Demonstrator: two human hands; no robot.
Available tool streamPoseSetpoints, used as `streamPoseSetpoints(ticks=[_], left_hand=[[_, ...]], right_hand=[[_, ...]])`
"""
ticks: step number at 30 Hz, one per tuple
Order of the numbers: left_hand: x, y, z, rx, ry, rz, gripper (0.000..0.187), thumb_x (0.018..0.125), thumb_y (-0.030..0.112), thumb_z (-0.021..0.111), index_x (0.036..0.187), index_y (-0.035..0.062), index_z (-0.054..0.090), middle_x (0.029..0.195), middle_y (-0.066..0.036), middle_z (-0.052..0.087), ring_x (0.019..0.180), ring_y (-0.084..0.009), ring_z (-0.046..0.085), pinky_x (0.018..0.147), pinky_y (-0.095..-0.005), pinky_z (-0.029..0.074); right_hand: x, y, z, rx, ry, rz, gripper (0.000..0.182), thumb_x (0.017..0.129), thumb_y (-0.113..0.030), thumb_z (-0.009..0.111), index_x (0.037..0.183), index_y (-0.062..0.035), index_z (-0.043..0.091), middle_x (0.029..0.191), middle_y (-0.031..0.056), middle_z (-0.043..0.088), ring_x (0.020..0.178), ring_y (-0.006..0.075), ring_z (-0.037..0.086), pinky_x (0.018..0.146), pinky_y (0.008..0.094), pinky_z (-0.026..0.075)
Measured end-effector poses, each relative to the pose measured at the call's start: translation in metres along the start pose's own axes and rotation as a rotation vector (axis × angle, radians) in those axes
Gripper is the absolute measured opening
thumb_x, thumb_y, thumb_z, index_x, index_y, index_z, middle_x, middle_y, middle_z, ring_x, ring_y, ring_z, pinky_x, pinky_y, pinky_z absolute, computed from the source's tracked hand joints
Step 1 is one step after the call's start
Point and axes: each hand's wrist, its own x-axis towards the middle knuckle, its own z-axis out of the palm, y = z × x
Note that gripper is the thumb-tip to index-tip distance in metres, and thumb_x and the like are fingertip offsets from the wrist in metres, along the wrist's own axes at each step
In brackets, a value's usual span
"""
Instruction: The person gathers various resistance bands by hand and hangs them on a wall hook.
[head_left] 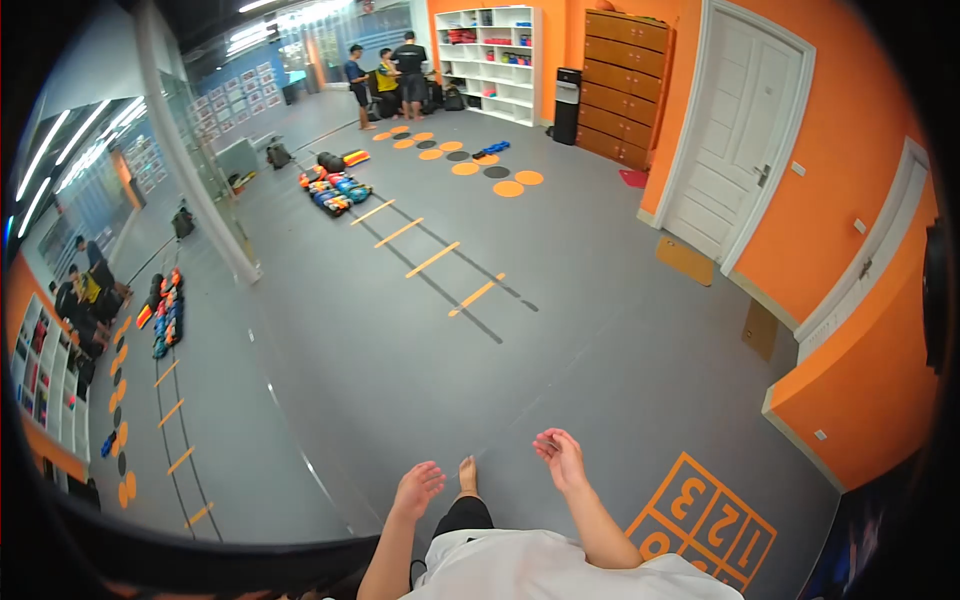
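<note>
Both of my hands are raised in front of my body above the grey floor (400, 390). My left hand (418, 488) is at the lower middle, its fingers apart and nothing in it. To the right, my right hand (562, 458) is also empty, with its fingers spread and slightly curled. Between them and lower down, a bare foot (468, 477) stands on the floor. Neither hand touches anything.
Ladder markings (433, 260) lead to a pile of colourful gear (335, 192). Orange and black dots lie beyond. Several people stand near a white shelf (537, 60). Brown drawers (622, 85), a white door (727, 140) and numbered squares (705, 510) are right; a mirror wall is left.
</note>
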Motion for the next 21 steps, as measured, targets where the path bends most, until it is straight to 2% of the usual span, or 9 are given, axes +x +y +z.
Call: streamPoseSetpoints(ticks=[3,6,7,8,15,17,19,21], left_hand=[[0.065,0.042,0.007,-0.027,-0.011,0.016,0.026,0.090,0.024,0.051,0.108,0.0046,0.051,0.099,-0.009,0.056,0.093,-0.0236,0.057,0.077,-0.0359,0.047],[0.131,0.086,0.013,-0.043,0.003,0.047,0.027,0.090,0.024,0.051,0.108,0.0041,0.051,0.099,-0.009,0.055,0.092,-0.0231,0.056,0.076,-0.0358,0.046],[0.150,0.103,0.020,-0.059,0.014,0.060,0.027,0.089,0.024,0.051,0.107,0.0038,0.051,0.098,-0.009,0.055,0.092,-0.0230,0.056,0.076,-0.0358,0.046],[0.170,0.122,0.027,-0.060,-0.010,0.065,0.027,0.089,0.024,0.051,0.107,0.0038,0.051,0.098,-0.009,0.055,0.092,-0.0230,0.056,0.076,-0.0358,0.046],[0.286,0.212,0.104,0.077,-0.130,-0.017,0.025,0.090,0.024,0.049,0.105,0.0045,0.051,0.097,-0.008,0.057,0.091,-0.0221,0.057,0.077,-0.0349,0.046],[0.317,0.233,0.123,0.127,-0.142,-0.052,0.025,0.090,0.024,0.049,0.105,0.0046,0.051,0.096,-0.008,0.057,0.091,-0.0218,0.058,0.077,-0.0345,0.046],[0.355,0.250,0.139,0.136,-0.213,-0.077,0.024,0.090,0.024,0.049,0.105,0.0046,0.051,0.096,-0.008,0.057,0.091,-0.0216,0.058,0.078,-0.0341,0.046],[0.401,0.264,0.149,0.130,-0.161,-0.084,0.024,0.090,0.023,0.049,0.105,0.0044,0.051,0.095,-0.008,0.057,0.091,-0.0215,0.058,0.078,-0.0338,0.046]], right_hand=[[0.051,-0.018,0.017,-0.003,-0.008,-0.050,0.015,0.089,-0.011,0.042,0.095,-0.0040,0.054,0.092,0.0114,0.061,0.083,0.0218,0.061,0.075,0.0315,0.048],[0.118,-0.034,0.026,-0.030,0.005,-0.133,0.015,0.089,-0.012,0.042,0.094,-0.0048,0.054,0.091,0.0111,0.060,0.085,0.0235,0.060,0.075,0.0342,0.048],[0.136,-0.037,0.026,-0.014,0.091,-0.118,0.015,0.089,-0.012,0.042,0.094,-0.0047,0.054,0.091,0.0111,0.060,0.085,0.0241,0.060,0.074,0.0346,0.048],[0.154,-0.040,0.028,0.000,0.174,-0.107,0.015,0.088,-0.012,0.042,0.093,-0.0046,0.054,0.090,0.0111,0.060,0.085,0.0246,0.060,0.074,0.0351,0.048],[0.249,-0.088,0.043,-0.023,0.234,-0.136,0.013,0.087,-0.013,0.045,0.090,-0.0046,0.054,0.089,0.0108,0.060,0.084,0.0253,0.059,0.074,0.0355,0.048],[0.280,-0.086,0.035,0.252,0.357,-0.035,0.013,0.085,-0.014,0.046,0.089,-0.0047,0.054,0.089,0.0104,0.059,0.084,0.0261,0.058,0.076,0.0369,0.047],[0.315,-0.079,0.030,0.317,0.402,0.021,0.012,0.084,-0.014,0.047,0.088,-0.0047,0.053,0.089,0.0103,0.059,0.085,0.0263,0.058,0.077,0.0375,0.047],[0.361,-0.079,0.029,0.376,0.445,0.084,0.012,0.082,-0.014,0.048,0.087,-0.0047,0.053,0.089,0.0102,0.059,0.085,0.0265,0.058,0.078,0.0381,0.046]])
